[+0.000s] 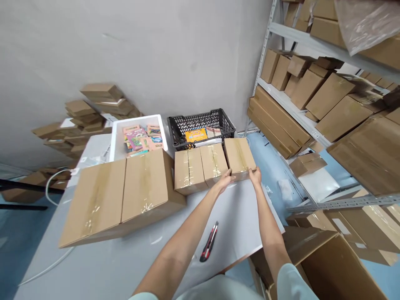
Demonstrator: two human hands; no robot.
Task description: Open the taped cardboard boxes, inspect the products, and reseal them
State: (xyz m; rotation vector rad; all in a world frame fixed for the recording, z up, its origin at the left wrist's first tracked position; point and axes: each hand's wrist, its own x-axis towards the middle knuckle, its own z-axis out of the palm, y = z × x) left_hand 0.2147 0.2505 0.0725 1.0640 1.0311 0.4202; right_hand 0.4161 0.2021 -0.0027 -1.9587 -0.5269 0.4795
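Note:
A small taped cardboard box (240, 153) sits at the right end of a row on the table, between my two hands. My left hand (225, 181) grips its near left corner, close to the middle small box (214, 160). At its near right corner my right hand (255, 176) has its fingers closed on the cardboard. Another small box (188, 168) stands to the left in the same row. Two larger taped boxes (145, 179) stand side by side farther left. A red and black utility knife (209, 241) lies on the table near my left forearm.
Behind the boxes are a black plastic crate (201, 121) and a white bin (138, 121) holding colourful packs. Metal shelves (300, 37) full of cartons rise on the right. An open carton (340, 266) stands by the table's right edge. Flat cardboard (103, 93) is stacked at the back left.

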